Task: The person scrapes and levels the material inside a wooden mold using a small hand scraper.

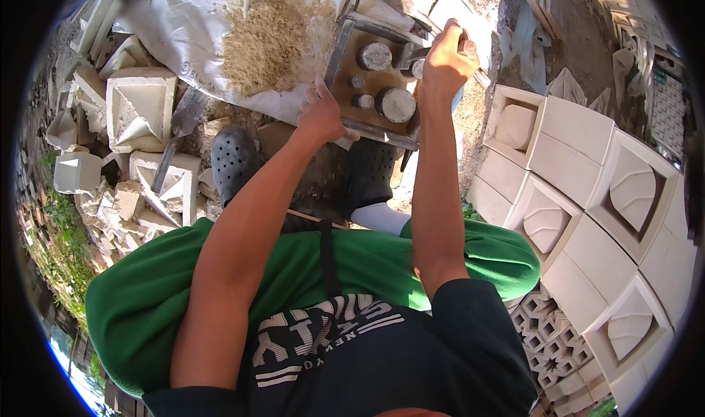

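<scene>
Evidently, the left hand (321, 112) clasps the near-left corner of a grey rectangular box (382, 132) holding round grey cylinders (396, 105), probably steadying it just beyond the dark perforated clogs (232, 160); the right hand (446, 63) curls tightly round a brown handle (468, 47).

Sunlight falling across the dirt ground (468, 127) here, and over on the right, pale blocks (576, 138) stacked in rows, lattice blocks (547, 336) just beside, while rubble (121, 207) and green weeds (67, 237) crowd the left
</scene>
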{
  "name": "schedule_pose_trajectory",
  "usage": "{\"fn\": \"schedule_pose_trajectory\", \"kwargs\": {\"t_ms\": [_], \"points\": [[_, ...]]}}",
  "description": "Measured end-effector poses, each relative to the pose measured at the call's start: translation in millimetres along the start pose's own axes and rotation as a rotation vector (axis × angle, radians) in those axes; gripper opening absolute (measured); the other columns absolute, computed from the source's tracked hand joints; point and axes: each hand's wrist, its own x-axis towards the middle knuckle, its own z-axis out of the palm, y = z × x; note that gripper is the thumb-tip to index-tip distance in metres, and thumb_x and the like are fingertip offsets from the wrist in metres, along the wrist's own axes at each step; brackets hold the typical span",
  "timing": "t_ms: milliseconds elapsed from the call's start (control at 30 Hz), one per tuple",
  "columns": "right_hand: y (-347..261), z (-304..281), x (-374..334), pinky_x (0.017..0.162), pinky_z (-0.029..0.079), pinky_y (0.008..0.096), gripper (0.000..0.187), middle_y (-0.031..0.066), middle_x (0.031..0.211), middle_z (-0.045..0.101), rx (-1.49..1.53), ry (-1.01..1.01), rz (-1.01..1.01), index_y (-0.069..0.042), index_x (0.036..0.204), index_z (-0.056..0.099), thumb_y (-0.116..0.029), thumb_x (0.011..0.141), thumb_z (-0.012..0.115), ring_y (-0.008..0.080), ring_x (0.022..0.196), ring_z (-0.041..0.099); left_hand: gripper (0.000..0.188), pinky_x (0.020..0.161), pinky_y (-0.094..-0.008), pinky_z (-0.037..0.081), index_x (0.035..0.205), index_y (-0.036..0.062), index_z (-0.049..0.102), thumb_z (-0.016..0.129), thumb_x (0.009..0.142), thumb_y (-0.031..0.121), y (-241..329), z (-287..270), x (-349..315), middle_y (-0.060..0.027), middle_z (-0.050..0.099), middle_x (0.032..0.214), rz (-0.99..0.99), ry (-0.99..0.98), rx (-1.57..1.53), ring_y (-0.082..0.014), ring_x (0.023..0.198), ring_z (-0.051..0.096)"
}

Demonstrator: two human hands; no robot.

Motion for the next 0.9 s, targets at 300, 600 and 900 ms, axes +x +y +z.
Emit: {"fn": "schedule_pose_trajectory", "kwargs": {"t_ms": [300, 600, 900], "points": [[-7, -4, 14, 0.056, 0.039, 0.0251, 0.021, -0.0033, 0.06, 0.051, 0.159, -0.062, 0.214, 0.0, 0.072, 0.06, -0.012, 0.088, 0.055, 0.006, 0.057, 0.045, 0.147, 0.101, -0.0496, 0.042, 0.142, -0.0115, -0.01, 0.092, 0.051, 0.044, -12, 14, 15, -0.036, 0.024, 0.14, 0.06, 0.038, 0.074, -0.0511, 0.124, 0.04], [-21, -17, 16, 0.05, 0.035, 0.0278, 0.033, -0.0032, 0.052, 0.044, 0.161, -0.133, 0.19, -0.003, 0.06, 0.052, -0.018, 0.089, 0.059, 0.0069, 0.052, 0.04, 0.153, 0.102, -0.0486, 0.039, 0.14, -0.0133, -0.014, 0.093, 0.048, 0.045, -15, 13, 14, -0.0394, 0.02, 0.139, 0.08, 0.069, 0.007, -0.0515, 0.124, 0.039], [-30, -18, 15, 0.049, 0.032, 0.0263, 0.032, -0.0051, 0.053, 0.043, 0.284, -0.249, 0.076, -0.002, 0.059, 0.051, -0.015, 0.086, 0.061, 0.0054, 0.051, 0.037, 0.155, 0.105, -0.049, 0.036, 0.139, -0.015, -0.013, 0.093, 0.046, 0.049, -18, 14, 20, -0.043, 0.021, 0.137, 0.088, 0.046, 0.083, -0.0529, 0.126, 0.035]]}}
